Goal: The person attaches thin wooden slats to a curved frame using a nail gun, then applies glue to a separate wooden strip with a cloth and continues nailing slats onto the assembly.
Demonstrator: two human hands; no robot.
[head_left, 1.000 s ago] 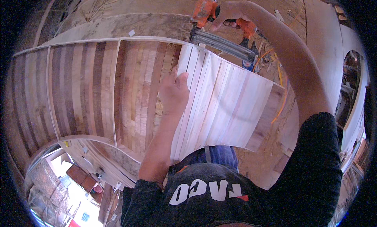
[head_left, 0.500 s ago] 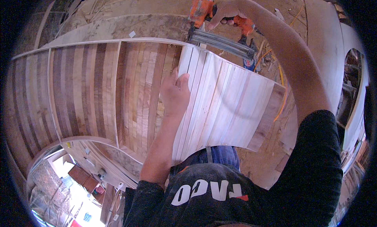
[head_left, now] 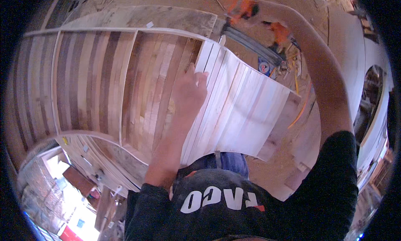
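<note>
My right hand [head_left: 269,13] is wrapped round the handle of an orange nail gun [head_left: 241,7], blurred by motion. Its long grey magazine [head_left: 255,45] reaches toward the right, just beyond the far edge of a curved wooden frame [head_left: 167,31]. Pale slats [head_left: 242,99] lie side by side across the frame's right part. My left hand [head_left: 190,90] grips the leftmost pale slat [head_left: 204,57], thumb on top and fingers at its left edge; the fingertips are partly hidden.
Uncovered compartments with brown striped boards [head_left: 90,82] stretch left, split by thin dividers [head_left: 127,86]. A blue can-like item [head_left: 264,67], wood scraps and an orange hose [head_left: 301,109] lie past the far edge. Large curved panels [head_left: 346,61] stand at the right.
The nail gun has moved up and away from the frame's far edge with my right hand. My left hand stays on the slat's edge. The whole view has shifted slightly.
</note>
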